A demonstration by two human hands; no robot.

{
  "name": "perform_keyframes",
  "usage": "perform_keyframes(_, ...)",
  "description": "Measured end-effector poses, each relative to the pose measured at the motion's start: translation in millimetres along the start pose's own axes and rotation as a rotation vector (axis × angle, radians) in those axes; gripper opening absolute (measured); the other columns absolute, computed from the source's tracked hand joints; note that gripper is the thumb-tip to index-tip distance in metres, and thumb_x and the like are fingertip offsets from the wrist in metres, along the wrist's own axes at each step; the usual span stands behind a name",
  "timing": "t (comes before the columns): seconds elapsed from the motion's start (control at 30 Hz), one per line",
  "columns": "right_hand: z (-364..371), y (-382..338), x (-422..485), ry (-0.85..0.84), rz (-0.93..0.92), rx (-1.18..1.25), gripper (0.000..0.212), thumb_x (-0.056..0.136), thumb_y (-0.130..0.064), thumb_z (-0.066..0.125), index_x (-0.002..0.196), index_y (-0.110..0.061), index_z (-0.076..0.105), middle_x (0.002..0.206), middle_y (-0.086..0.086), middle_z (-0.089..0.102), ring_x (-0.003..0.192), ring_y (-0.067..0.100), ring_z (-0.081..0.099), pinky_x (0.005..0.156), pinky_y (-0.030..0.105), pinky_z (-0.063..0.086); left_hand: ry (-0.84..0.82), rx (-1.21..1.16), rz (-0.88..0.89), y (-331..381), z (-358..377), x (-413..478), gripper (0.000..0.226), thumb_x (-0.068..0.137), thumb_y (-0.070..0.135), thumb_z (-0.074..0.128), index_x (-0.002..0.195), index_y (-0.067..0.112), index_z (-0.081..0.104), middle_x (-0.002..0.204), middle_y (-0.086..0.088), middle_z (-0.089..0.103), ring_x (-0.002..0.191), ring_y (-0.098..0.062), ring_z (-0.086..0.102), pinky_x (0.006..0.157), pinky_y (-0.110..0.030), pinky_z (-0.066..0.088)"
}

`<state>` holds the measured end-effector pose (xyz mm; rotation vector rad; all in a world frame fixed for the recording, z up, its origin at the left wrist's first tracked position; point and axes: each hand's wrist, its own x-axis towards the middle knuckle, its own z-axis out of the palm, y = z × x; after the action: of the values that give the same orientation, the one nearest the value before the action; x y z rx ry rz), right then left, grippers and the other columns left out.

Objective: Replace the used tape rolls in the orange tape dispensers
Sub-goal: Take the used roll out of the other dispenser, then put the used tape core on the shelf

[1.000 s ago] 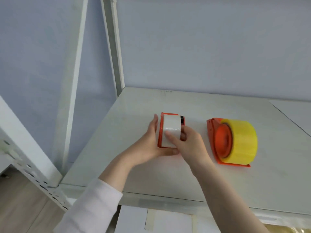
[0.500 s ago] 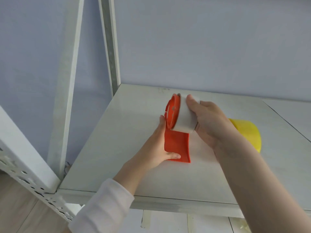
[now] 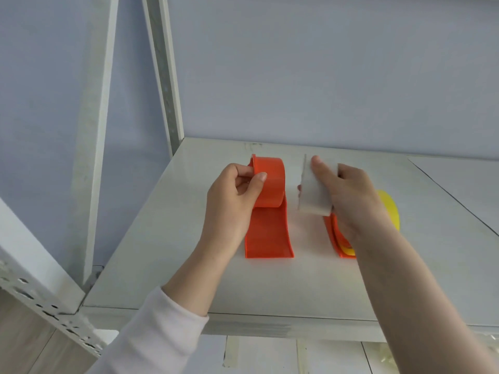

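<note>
My left hand [image 3: 232,201] grips the dispenser [image 3: 267,211]; right hand [image 3: 348,195] pinches the white roll [image 3: 313,195] beside it; loose pinch could drop it.

Left hand [image 3: 229,201] gripping orange dispenser [image 3: 267,211] hub, right hand [image 3: 348,195] holding white roll [image 3: 313,193] just beside it

Empty orange dispenser [image 3: 267,209] upright on shelf, bare hub on top, curved base toward camera. White used roll [image 3: 313,190] off it, held just to its right. Second orange dispenser [image 3: 336,238] with yellow roll [image 3: 388,209] behind, mostly hidden
</note>
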<state>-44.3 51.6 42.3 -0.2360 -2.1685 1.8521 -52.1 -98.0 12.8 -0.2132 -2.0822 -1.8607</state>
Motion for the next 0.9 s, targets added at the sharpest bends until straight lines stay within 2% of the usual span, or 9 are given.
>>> perform_keyframes(0.1, -16.1, 6.0, -7.4, 0.015, -0.019, 0.106, 0.035, 0.087, -0.040, 0.054, 0.074, -0.010, 0.065, 0.065, -0.003, 0.072, 0.064, 0.010, 0.065, 0.067, 0.035, 0.051, -0.016, 0.055, 0.029, 1.5, 1.8, -9.6, 0.009, 0.087, 0.019, 0.060, 0.090, 0.011, 0.056, 0.089, -0.005, 0.068, 0.072, -0.006, 0.062, 0.069, -0.018, 0.047)
perform_keyframes(0.23, -22.8, 13.5, -20.2, 0.056, -0.035, 0.196, 0.041, 0.088, -0.043, 0.051, 0.088, -0.005, 0.065, 0.087, 0.013, 0.067, 0.079, 0.022, 0.061, 0.078, 0.043, 0.047, -0.040, 0.096, 0.055, -3.5, -2.1, -20.0, 0.012, 0.087, 0.018, 0.059, 0.080, 0.024, 0.052, 0.079, 0.007, 0.065, 0.064, 0.008, 0.061, 0.063, -0.006, 0.045)
perform_keyframes(0.37, -21.1, 19.8, -33.0, 0.084, -0.005, 0.293, 0.043, 0.092, -0.041, 0.047, 0.093, -0.002, 0.064, 0.083, 0.012, 0.065, 0.079, 0.024, 0.059, 0.076, 0.042, 0.047, -0.079, 0.137, -0.028, -18.1, 1.9, -37.3, 0.008, 0.088, 0.011, 0.059, 0.084, 0.014, 0.052, 0.084, -0.011, 0.068, 0.080, -0.023, 0.067, 0.075, -0.032, 0.050)
perform_keyframes(0.47, -22.7, 25.5, -42.1, 0.105, 0.040, 0.366, 0.050, 0.090, -0.042, 0.048, 0.098, 0.006, 0.060, 0.080, 0.011, 0.060, 0.077, 0.023, 0.056, 0.070, 0.036, 0.045, -0.110, 0.187, -0.074, -30.2, -0.5, -45.2, 0.007, 0.089, 0.012, 0.056, 0.087, 0.015, 0.050, 0.086, -0.006, 0.065, 0.089, -0.029, 0.065, 0.075, -0.030, 0.046)
perform_keyframes(0.53, -25.0, 27.3, -51.3, 0.062, 0.055, 0.405, 0.055, 0.080, -0.048, 0.057, 0.096, 0.004, 0.062, 0.076, 0.005, 0.063, 0.073, 0.017, 0.058, 0.071, 0.033, 0.048, -0.144, 0.283, -0.080, -35.4, -4.4, -47.5, 0.006, 0.090, 0.016, 0.055, 0.095, 0.014, 0.053, 0.095, -0.003, 0.064, 0.099, -0.025, 0.062, 0.079, -0.024, 0.042)
perform_keyframes(0.67, -30.3, 33.3, -76.7, -0.012, 0.055, 0.492, 0.030, 0.063, -0.042, 0.065, 0.076, -0.015, 0.059, 0.053, -0.013, 0.061, 0.049, 0.001, 0.056, 0.051, 0.014, 0.046, -0.046, 0.416, -0.012, -34.7, -6.4, -69.3, 0.050, 0.088, 0.033, 0.052, 0.131, 0.009, 0.043, 0.140, -0.013, 0.045, 0.133, -0.026, 0.035, 0.109, -0.035, 0.029)
perform_keyframes(0.73, -38.1, 40.8, -91.2, -0.040, 0.089, 0.566, 0.022, 0.071, -0.037, 0.069, 0.071, -0.017, 0.060, 0.051, -0.012, 0.057, 0.045, 0.003, 0.052, 0.047, 0.015, 0.043, 0.000, 0.369, 0.139, -23.7, -1.2, -88.9, 0.064, 0.088, 0.041, 0.048, 0.139, 0.007, 0.030, 0.149, -0.020, 0.030, 0.140, -0.029, 0.023, 0.115, -0.042, 0.023)
perform_keyframes(0.8, -50.9, 48.2, -106.7, -0.088, 0.132, 0.687, 0.018, 0.077, -0.032, 0.063, 0.064, -0.019, 0.061, 0.048, -0.011, 0.049, 0.042, 0.005, 0.045, 0.044, 0.016, 0.040, -0.087, 0.204, 0.216, -11.4, 12.5, -110.6, 0.060, 0.090, 0.041, 0.045, 0.138, 0.009, 0.030, 0.147, -0.017, 0.033, 0.138, -0.021, 0.031, 0.112, -0.037, 0.031)
perform_keyframes(0.9, -82.9, 58.6, -134.1, -0.118, 0.184, 0.853, 0.019, 0.076, -0.032, 0.059, 0.069, -0.017, 0.051, 0.046, -0.012, 0.041, 0.039, 0.004, 0.037, 0.041, 0.015, 0.035, -0.342, -0.153, -0.006, 5.7, 44.0, -140.5, 0.047, 0.087, 0.042, 0.047, 0.128, 0.020, 0.045, 0.127, 0.012, 0.058, 0.111, 0.009, 0.053, 0.088, -0.010, 0.043)
